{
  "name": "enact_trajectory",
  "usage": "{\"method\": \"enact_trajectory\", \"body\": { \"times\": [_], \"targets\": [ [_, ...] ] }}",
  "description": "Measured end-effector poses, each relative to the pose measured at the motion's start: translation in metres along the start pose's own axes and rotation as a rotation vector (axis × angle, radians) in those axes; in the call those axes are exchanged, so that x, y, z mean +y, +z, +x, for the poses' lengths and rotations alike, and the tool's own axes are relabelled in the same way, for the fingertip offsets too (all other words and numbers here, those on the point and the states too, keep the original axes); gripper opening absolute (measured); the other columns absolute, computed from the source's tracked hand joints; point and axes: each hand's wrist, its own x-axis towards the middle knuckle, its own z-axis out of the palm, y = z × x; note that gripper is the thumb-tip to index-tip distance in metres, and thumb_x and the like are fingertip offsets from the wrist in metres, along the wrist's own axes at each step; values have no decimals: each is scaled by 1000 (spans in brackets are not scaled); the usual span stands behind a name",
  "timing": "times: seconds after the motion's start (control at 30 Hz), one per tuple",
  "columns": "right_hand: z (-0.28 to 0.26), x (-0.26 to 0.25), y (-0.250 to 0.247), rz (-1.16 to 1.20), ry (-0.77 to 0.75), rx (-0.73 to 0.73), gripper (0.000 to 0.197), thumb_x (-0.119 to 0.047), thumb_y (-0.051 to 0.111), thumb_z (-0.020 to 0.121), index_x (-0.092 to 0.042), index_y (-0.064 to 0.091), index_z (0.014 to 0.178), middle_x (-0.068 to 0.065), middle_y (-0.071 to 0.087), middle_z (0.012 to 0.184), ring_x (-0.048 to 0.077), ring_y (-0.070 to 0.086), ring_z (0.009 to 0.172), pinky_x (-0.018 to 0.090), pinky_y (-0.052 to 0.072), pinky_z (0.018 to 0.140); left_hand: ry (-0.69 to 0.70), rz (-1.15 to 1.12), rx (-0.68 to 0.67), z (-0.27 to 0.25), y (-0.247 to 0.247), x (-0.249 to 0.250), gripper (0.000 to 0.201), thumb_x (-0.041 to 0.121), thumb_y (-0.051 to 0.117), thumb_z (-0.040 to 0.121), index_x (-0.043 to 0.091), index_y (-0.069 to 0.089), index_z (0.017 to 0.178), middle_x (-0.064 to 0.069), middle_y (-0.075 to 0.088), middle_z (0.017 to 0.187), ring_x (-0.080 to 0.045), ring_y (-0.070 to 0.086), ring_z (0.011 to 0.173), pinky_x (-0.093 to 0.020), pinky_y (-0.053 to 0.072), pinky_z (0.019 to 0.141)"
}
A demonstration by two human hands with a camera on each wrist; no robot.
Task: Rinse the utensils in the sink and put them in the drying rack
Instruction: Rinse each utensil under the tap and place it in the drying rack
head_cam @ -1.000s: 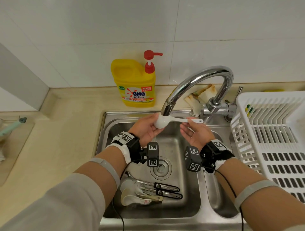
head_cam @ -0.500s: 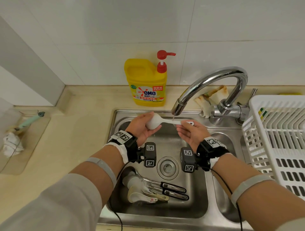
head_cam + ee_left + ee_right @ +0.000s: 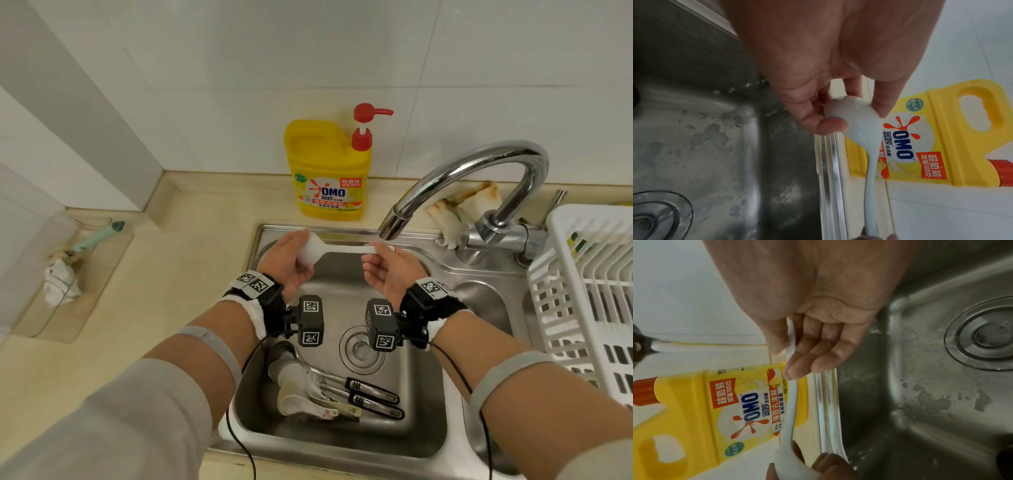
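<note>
From the head view, the left hand (image 3: 289, 258) and right hand (image 3: 387, 270) held a white ladle-shaped spoon (image 3: 329, 251) level over the sink's (image 3: 424, 442) back edge, its handle end under the faucet (image 3: 394, 224); more utensils (image 3: 329, 394) lay at the front edge. At the left wrist, fingertips (image 3: 830, 126) pinched the bowl. At the right wrist, thumb and fingers (image 3: 797, 369) pinched the handle. It looked light, stiff and wet-slick — best held by the handle toward the drying rack (image 3: 582, 291).

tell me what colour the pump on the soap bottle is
Red. The pump tops the yellow soap bottle; the head view shows it best.
</note>
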Motion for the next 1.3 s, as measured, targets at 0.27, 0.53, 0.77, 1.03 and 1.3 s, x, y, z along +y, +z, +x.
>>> {"method": "enact_trajectory", "body": {
  "times": [0.27, 0.53, 0.77, 1.03, 1.3],
  "targets": [
    [-3, -14, -15, -94, -126, 49, 9, -10, 67, 92, -12, 66, 83, 7, 65, 66, 15, 59, 59, 27, 53, 62, 29, 100, -80, 3, 13, -15, 18, 11, 65, 94, 14, 67, 111, -20, 62, 123, -34, 65, 108, -45, 58, 89],
    [-12, -24, -41, -50, -201, 38, 15, -7, 56, 98, -6, 70, 98, 6, 63, 68, 15, 59, 60, 27, 52, 62, 136, 607, -166, 12, 48, -43, 59, 11, 78, 66, 8, 63, 123, -16, 66, 122, -34, 64, 115, -50, 56, 94],
    [-16, -29, -64, -289, -287, 31, 17, -14, 56, 100, -11, 72, 97, 5, 68, 74, 14, 65, 65, 23, 55, 61, 255, 912, -174, 26, 66, -55, 61, 42, 86, 53, 17, 71, 107, -5, 73, 99, -24, 73, 90, -45, 63, 76],
    [-15, -35, -76, -342, -385, 31, 18, -11, 53, 101, -7, 70, 98, 10, 64, 78, 15, 62, 71, 30, 56, 73, 270, 1017, -184, 22, 87, -47, 25, 17, 66, 94, 1, 72, 113, -10, 71, 99, -19, 66, 81, -17, 56, 49],
    [-10, -30, -71, -302, -394, 43, 19, -15, 54, 101, -4, 70, 101, 7, 65, 74, 15, 65, 69, 28, 58, 69, 273, 1028, -246, 24, 73, -50, 57, 26, 74, 64, 12, 69, 119, -10, 73, 109, -28, 68, 103, -47, 58, 90]
  ]
}}
